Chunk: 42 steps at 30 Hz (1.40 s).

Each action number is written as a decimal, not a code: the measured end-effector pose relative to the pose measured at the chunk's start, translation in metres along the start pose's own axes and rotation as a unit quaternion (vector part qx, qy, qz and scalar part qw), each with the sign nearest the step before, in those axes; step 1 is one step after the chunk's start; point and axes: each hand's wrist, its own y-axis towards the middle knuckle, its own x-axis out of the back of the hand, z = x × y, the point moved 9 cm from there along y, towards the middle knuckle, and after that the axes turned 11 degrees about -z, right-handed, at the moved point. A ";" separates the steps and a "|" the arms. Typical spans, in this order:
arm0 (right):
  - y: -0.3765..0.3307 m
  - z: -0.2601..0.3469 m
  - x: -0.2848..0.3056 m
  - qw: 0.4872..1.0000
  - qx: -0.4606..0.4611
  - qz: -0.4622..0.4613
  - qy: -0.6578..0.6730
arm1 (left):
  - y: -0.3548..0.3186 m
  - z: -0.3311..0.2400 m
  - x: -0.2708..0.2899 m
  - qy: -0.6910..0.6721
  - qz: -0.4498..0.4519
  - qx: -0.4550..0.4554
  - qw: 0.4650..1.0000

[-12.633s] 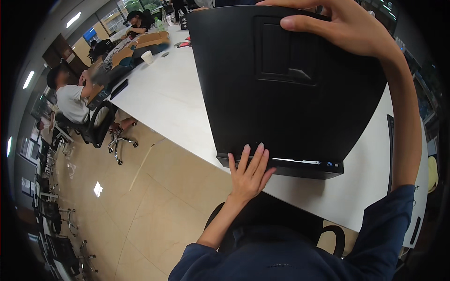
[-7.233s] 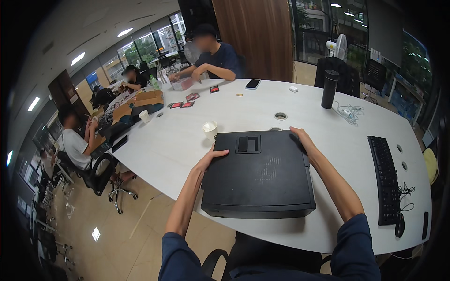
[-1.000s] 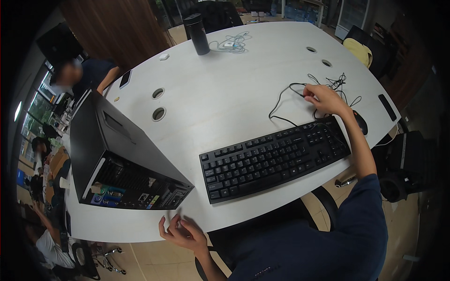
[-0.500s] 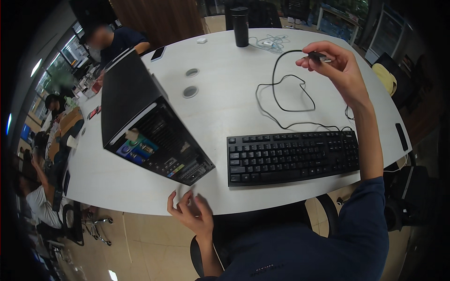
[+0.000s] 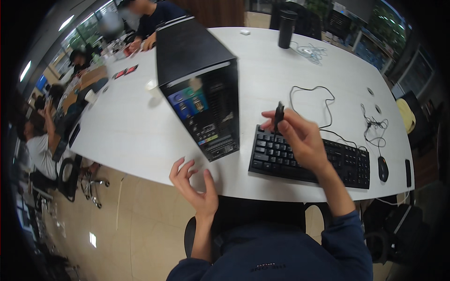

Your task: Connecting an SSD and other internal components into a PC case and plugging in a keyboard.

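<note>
Black plastic plug (image 5: 280, 113) pinched by right hand (image 5: 302, 140), seemingly for connecting; left hand (image 5: 195, 187) spread, empty, near black boxy computer tower (image 5: 201, 70); aim at rear ports (image 5: 191, 102) likely required.

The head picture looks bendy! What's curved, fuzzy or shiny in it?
Head view: the white table has a bowed near edge, perhaps partly from fisheye bending; head view: the right hand and the cable plug it pinches look slightly soft; head view: a white glare patch shines on the tiled floor.
</note>
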 end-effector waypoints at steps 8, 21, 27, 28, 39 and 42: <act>-0.044 -0.016 -0.082 0.995 -0.095 0.011 0.014 | 0.038 -0.030 -0.002 -0.023 -0.029 -0.082 0.996; -0.039 0.023 -0.092 0.948 0.212 -0.138 -0.191 | 0.113 -0.081 0.007 0.073 -0.036 -0.233 0.969; -0.036 0.031 -0.097 0.938 0.232 -0.133 -0.221 | 0.135 -0.105 -0.015 0.029 -0.021 -0.321 0.947; -0.036 0.032 -0.097 0.933 0.233 -0.127 -0.243 | 0.136 -0.111 -0.024 0.021 -0.008 -0.347 0.938; -0.025 0.049 -0.111 0.922 0.241 -0.115 -0.281 | 0.145 -0.112 -0.039 -0.129 0.035 -0.296 0.946; -0.025 0.048 -0.109 0.920 0.247 -0.105 -0.285 | 0.144 -0.109 -0.040 -0.136 0.035 -0.288 0.947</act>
